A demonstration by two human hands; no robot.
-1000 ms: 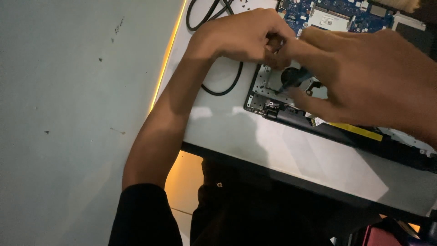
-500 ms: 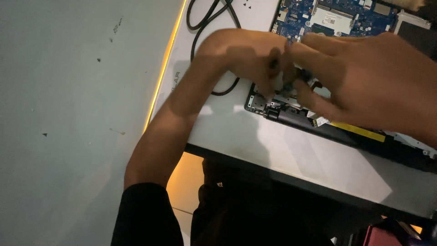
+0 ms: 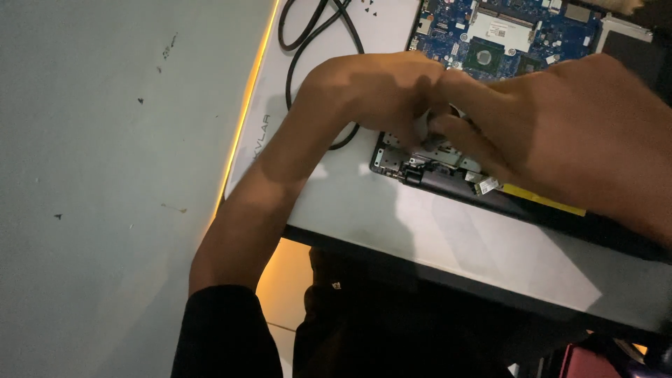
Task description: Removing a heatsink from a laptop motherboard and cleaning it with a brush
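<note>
Two bare hands meet over the near left corner of an opened laptop chassis, seen from the head camera. Far left: pale grey wall with small dark marks. Next, the white table; an orange-yellow glow runs along its left edge. A black cable loops on the tabletop beside the chassis, its lower curve passing under the left hand.

Left hand: forearm comes up from the lower left, dark sleeve at the upper arm. Fingers curled inward and bunched together, tips pressed down at the corner of the chassis. What they pinch, if anything, is hidden; cannot tell.

Right hand: enters from the right, close to the lens, large in frame. Fingers drawn together and pointed left, tips touching those of the left hand over the same corner. Contact point hidden by the knuckles.

Beyond the hands, the blue circuit board lies exposed inside the chassis, with a dark square chip at its middle. A yellow strip shows along the near edge of the chassis, under the right hand
</note>
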